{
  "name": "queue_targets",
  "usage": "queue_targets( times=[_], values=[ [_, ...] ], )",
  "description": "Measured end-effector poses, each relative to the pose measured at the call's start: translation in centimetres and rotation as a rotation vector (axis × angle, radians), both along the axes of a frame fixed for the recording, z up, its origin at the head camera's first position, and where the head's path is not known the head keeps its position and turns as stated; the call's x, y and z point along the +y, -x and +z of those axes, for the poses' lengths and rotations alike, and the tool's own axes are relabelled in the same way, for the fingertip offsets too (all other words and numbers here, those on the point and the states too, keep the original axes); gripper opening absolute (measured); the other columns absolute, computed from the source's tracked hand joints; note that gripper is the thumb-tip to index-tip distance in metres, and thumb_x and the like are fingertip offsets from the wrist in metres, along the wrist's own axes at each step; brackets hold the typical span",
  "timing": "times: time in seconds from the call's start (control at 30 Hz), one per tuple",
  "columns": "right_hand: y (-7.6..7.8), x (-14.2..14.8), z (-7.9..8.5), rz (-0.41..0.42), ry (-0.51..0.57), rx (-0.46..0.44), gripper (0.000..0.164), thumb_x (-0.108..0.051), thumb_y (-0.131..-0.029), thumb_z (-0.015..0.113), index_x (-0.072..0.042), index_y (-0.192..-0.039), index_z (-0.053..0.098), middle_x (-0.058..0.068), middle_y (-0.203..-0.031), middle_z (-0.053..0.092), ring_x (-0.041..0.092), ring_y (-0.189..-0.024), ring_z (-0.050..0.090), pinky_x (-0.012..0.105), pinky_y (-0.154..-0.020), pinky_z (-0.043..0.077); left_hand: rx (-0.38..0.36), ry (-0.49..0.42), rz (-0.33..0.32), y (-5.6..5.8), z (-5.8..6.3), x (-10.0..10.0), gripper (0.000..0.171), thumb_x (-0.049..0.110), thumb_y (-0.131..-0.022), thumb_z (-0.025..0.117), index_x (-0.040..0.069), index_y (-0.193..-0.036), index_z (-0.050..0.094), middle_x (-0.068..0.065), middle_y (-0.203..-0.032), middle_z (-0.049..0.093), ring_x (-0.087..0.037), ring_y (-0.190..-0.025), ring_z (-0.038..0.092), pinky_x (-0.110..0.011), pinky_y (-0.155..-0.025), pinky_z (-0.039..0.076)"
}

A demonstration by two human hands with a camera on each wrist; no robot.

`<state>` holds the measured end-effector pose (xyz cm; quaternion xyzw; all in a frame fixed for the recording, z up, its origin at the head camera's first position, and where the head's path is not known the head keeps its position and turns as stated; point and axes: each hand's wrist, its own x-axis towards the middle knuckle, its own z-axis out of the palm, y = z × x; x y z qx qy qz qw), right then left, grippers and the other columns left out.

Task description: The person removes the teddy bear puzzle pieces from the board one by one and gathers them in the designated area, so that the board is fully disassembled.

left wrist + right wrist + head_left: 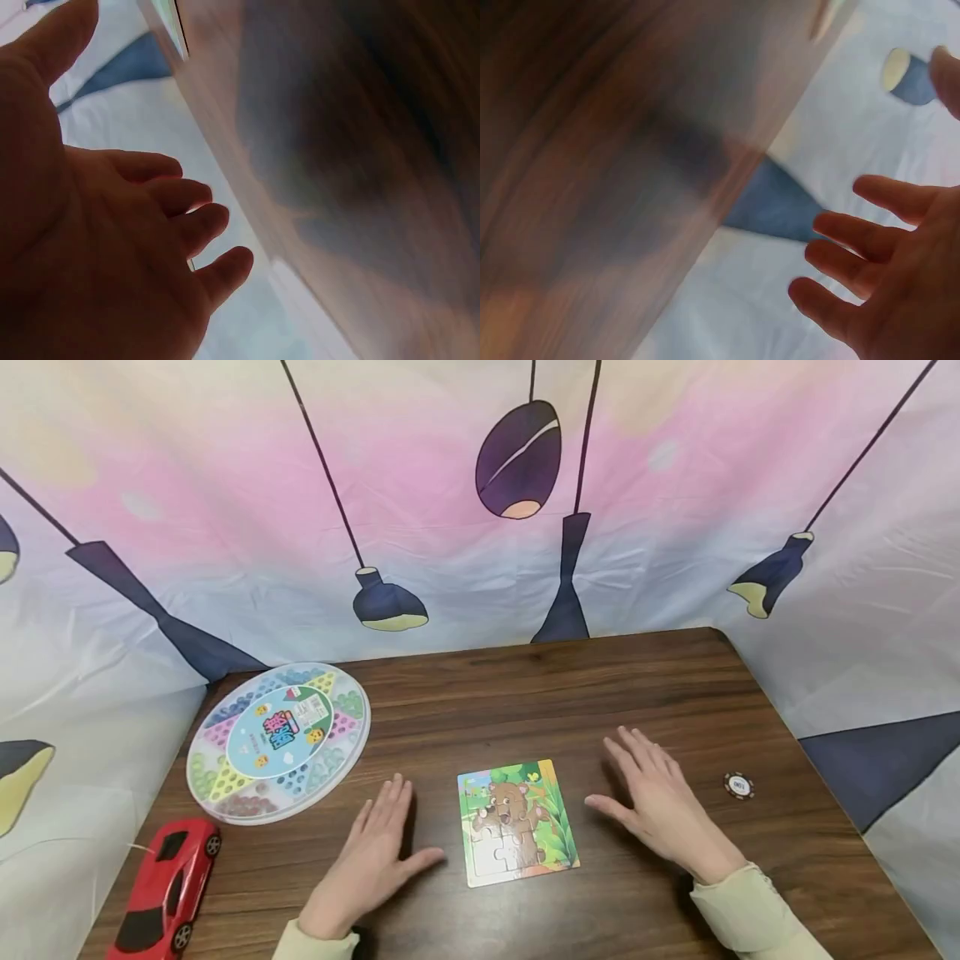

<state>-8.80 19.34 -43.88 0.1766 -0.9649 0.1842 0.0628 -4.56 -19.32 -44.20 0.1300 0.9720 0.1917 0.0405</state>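
Note:
A square jigsaw puzzle [517, 822] with a brown bear picture lies flat on the dark wooden table, between my two hands. To its left is my left hand [375, 847], palm down with the fingers extended and the thumb pointing toward the puzzle. My right hand [660, 802] hovers on the other side, fingers spread and thumb toward the puzzle. Neither hand holds anything. Both wrist views show the palm and fingers above the table surface, apart from it.
A round Chinese checkers set [348, 760] in a clear case lies at the back left. In front of it stands a red toy car [157, 885]. A poker chip [738, 786] lies right of my right hand. A printed cloth [465, 552] hangs behind the table [525, 693].

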Motion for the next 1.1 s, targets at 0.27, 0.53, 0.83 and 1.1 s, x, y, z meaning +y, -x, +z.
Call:
queue_targets(
  times=[0.27,0.53,0.83,1.1],
  values=[
    [-0.4,-4.3,0.5,0.119,0.039,-0.087,0.076,-0.054,-0.087,0.065,-0.006,-0.143,0.047,0.017,-0.151,0.035,0.037,-0.139,0.030,0.064,-0.103,0.031,-0.105,-0.020,-0.090,0.4,-0.8,3.3,0.113,0.061,-0.074,0.073,-0.005,-0.151,0.025,-0.021,-0.159,0.013,-0.036,-0.147,0.012,-0.059,-0.112,0.018],
    [0.0,-8.6,0.9,0.242,-0.029,-0.129,0.072,-0.053,-0.089,0.063,-0.006,-0.142,0.049,0.018,-0.150,0.036,0.035,-0.138,0.033,0.057,-0.105,0.034,-0.115,0.012,-0.143,0.9,-1.2,4.0,0.118,0.065,-0.066,0.075,0.000,-0.153,0.026,-0.016,-0.160,0.017,-0.033,-0.146,0.015,-0.062,-0.110,0.019],
    [0.3,-12.3,0.5,0.301,-0.095,-0.133,0.071,-0.051,-0.088,0.066,-0.007,-0.141,0.050,0.015,-0.144,0.042,0.029,-0.128,0.041,0.049,-0.098,0.042,-0.133,0.006,-0.135,1.2,-1.0,4.4,0.119,0.063,-0.064,0.077,0.001,-0.153,0.027,-0.017,-0.159,0.018,-0.035,-0.146,0.015,-0.065,-0.109,0.018],
    [0.7,-13.4,-0.3,0.283,-0.091,-0.157,0.073,-0.047,-0.086,0.070,-0.007,-0.143,0.048,0.010,-0.144,0.043,0.029,-0.125,0.043,0.050,-0.092,0.045,-0.149,-0.028,-0.108,1.4,-0.7,5.0,0.117,0.057,-0.063,0.080,0.004,-0.153,0.027,-0.012,-0.161,0.016,-0.037,-0.146,0.016,-0.073,-0.102,0.017]
  ],
)
